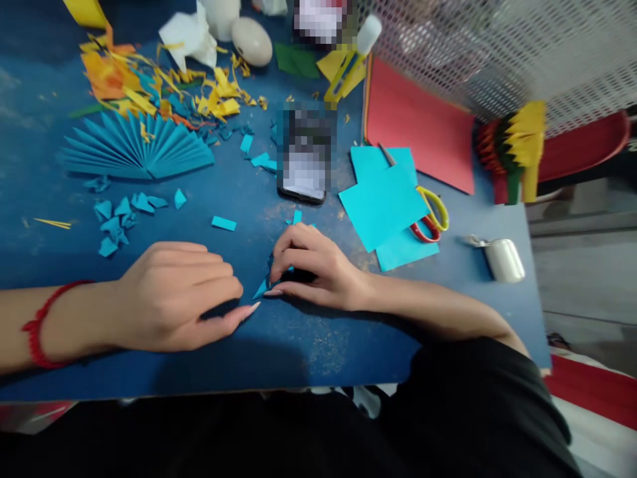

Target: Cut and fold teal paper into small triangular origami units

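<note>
The right hand [311, 265] presses its fingers together on a small folded turquoise paper piece [263, 287] near the front edge of the blue tabletop [279, 345], while the left hand [174, 295], loosely curled and holding nothing, touches a fingertip beside the piece's point. The crease likely comes out sharpest if the edges stay aligned under firm pressure. No writing is legible.

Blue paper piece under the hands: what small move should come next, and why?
Probably press the crease flat with the left hand. The right hand pins the blue paper piece to the table, and the left fingertip lies just beside its free point.
</note>
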The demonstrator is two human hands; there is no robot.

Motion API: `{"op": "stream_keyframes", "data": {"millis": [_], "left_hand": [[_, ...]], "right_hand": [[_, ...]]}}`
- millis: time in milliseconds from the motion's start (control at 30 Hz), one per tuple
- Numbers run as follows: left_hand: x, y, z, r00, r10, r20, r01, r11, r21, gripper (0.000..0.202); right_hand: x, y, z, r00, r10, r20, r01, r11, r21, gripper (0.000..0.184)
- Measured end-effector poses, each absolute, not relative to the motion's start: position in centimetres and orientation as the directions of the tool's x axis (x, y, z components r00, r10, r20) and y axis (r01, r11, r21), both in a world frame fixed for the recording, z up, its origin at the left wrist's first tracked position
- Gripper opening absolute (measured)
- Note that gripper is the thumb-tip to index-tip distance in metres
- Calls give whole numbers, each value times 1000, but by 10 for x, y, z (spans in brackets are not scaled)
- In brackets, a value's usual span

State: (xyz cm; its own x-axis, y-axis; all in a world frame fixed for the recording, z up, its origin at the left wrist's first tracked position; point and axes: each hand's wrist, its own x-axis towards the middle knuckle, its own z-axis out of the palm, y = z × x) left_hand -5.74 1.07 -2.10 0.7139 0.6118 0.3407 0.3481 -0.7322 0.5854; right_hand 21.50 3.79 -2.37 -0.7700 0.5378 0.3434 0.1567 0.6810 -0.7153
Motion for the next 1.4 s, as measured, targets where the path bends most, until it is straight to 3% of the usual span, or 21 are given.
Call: {"op": "stream_keyframes", "data": {"millis": [133,233,367,500,833,1067,1233,1333,1400], "left_hand": [[-56,15,-22,743,550,382,350,-806,478,32],[-55,17,-22,780,520,347,331,-814,477,36],[-54,20,-23,811,463,358,262,-834,485,25],[-55,22,-26,775,494,393,232,-802,550,24],[-49,26,-10,567,768,298,288,-524,801,31],[-48,27,-14,596,762,253,308,-507,805,31],[-48,29,-20,694,669,265,248,-568,785,30],[-50,29,-21,732,617,288,183,-586,790,28],[-52,29,-20,717,620,318,194,-616,763,28]], "right_hand": [[209,33,-25,-742,529,411,55,660,-749,22],[204,28,-30,-730,525,438,39,671,-740,16],[200,23,-33,-724,477,499,76,774,-629,12],[200,23,-31,-673,483,560,50,785,-618,7],[202,26,-30,-641,729,239,225,476,-850,33],[198,30,-31,-700,634,328,152,581,-799,27],[198,30,-34,-701,608,372,115,612,-783,24],[203,36,-22,-752,517,408,64,674,-736,23],[213,46,-6,-754,519,402,70,672,-737,23]]}}
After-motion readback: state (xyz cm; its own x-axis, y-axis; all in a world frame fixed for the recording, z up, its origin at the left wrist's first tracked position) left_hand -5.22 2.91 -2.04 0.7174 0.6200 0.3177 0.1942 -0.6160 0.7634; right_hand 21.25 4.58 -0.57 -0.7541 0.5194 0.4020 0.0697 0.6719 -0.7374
